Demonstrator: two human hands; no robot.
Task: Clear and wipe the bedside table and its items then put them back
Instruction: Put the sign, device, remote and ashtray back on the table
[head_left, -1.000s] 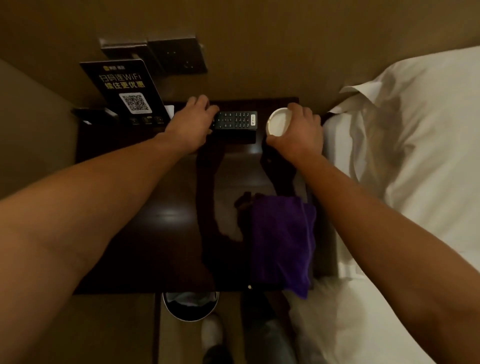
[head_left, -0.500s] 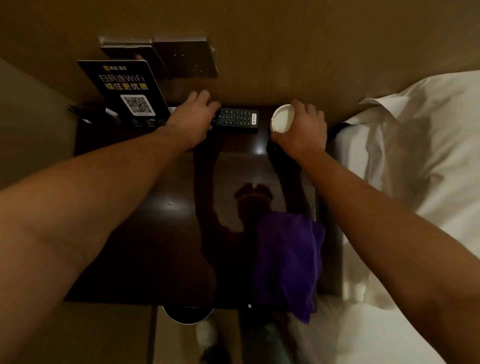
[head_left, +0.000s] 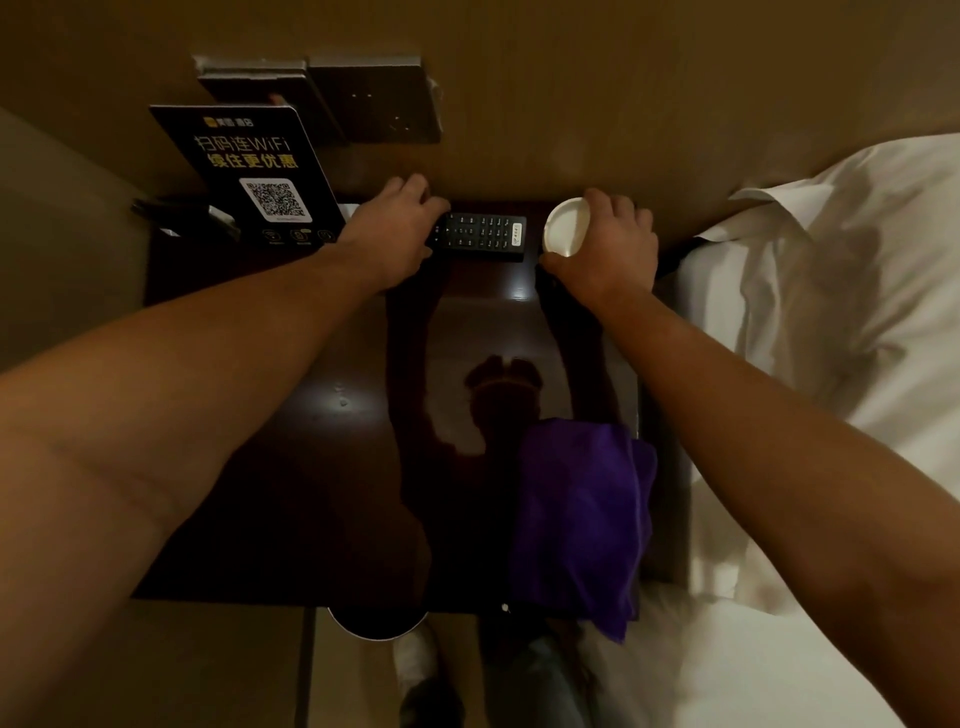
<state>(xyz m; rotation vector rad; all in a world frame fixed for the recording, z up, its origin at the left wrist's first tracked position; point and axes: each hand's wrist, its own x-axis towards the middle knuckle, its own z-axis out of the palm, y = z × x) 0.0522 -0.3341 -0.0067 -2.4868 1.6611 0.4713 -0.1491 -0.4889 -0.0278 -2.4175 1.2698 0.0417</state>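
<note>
A hotel bedroom: a dark glossy bedside table (head_left: 332, 467) stands against the wall beside a bed with white pillows (head_left: 831, 291), and a black WiFi sign (head_left: 249, 171) (with a QR code) leans below wall switch panels (head_left: 363, 98).

The dark glossy tabletop (head_left: 322, 467) carries a black remote (head_left: 480, 236) at its back edge, a QR sign (head_left: 260, 176) left of the remote, a white cup (head_left: 567, 228) right of it, and a purple cloth (head_left: 576, 519) nearer the front edge.
</note>
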